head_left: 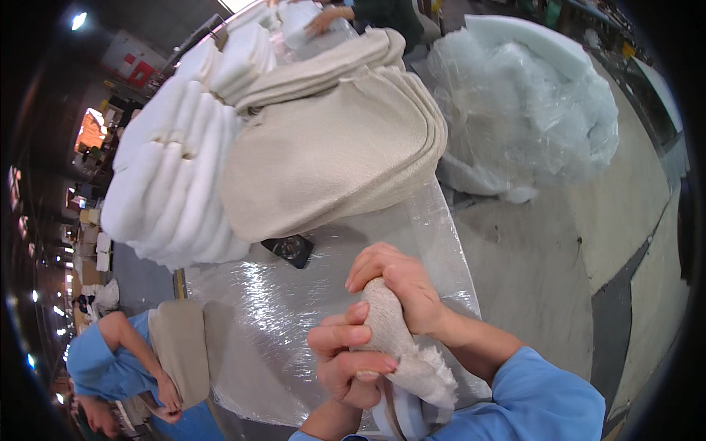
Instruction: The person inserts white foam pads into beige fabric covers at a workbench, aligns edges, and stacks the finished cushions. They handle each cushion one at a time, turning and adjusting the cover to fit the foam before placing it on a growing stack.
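In front of my body I hold a bunched piece of beige fabric (387, 323) with a frayed, fluffy pale edge at its lower right. My right hand (401, 283) is closed over its upper end. Lower and to the left, my left hand (349, 356) grips the same piece, fingers curled against its side and thumb hidden in part. Beyond my hands lies a stack of beige fabric covers (323, 154) with rounded corners. A small black object (290, 250) sits at the stack's near edge.
Thick white padding (169, 176) is piled left of the beige stack on the plastic-wrapped table (257, 316). A large plastic-wrapped white bundle (526, 110) stands at the far right. One co-worker (125, 353) holds a beige piece at lower left; another person's hand (327, 18) touches white padding at the back.
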Demonstrator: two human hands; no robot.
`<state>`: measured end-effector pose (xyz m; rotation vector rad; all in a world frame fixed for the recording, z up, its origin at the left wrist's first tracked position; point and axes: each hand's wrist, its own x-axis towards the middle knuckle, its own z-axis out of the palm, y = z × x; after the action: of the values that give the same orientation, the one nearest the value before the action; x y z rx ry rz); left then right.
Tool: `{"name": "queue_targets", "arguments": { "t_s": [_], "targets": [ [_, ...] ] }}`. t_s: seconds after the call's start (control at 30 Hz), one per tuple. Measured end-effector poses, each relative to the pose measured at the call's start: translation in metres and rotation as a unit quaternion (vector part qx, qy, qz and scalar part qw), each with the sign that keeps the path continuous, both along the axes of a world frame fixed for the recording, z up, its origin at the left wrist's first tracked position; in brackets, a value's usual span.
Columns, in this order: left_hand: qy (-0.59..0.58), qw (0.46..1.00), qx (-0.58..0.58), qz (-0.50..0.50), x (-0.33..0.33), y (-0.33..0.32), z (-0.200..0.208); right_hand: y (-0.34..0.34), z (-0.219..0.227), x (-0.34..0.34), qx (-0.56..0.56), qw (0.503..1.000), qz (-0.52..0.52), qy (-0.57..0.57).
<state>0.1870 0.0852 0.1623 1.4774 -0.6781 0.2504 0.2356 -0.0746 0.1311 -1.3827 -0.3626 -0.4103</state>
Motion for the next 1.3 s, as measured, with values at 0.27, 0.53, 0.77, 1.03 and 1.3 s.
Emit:
{"name": "queue_targets", "arguments": {
  "t_s": [0.27, 0.53, 0.77, 1.03, 1.3],
  "targets": [
    [-0.254, 0.966, 0.038, -0.015, -0.062, 0.012, 0.081, 0.009, 0.116, -0.046, 0.072, 0.983, 0.051, -0.161],
    [-0.241, 0.970, 0.031, -0.005, -0.140, 0.032, 0.058, 0.033, 0.117, -0.098, 0.192, 0.970, 0.145, 0.044],
    [-0.140, 0.975, -0.078, -0.151, -0.169, 0.057, 0.079, 0.033, 0.134, -0.135, 0.109, 0.987, 0.088, 0.079],
    [0.068, 0.993, 0.054, -0.083, -0.143, 0.040, 0.117, 0.053, 0.174, -0.201, -0.002, 0.997, 0.066, 0.031],
    [0.065, 0.993, 0.080, -0.059, -0.153, 0.035, 0.127, 0.065, 0.158, -0.200, -0.020, 0.995, -0.017, -0.099]
  ]
}}
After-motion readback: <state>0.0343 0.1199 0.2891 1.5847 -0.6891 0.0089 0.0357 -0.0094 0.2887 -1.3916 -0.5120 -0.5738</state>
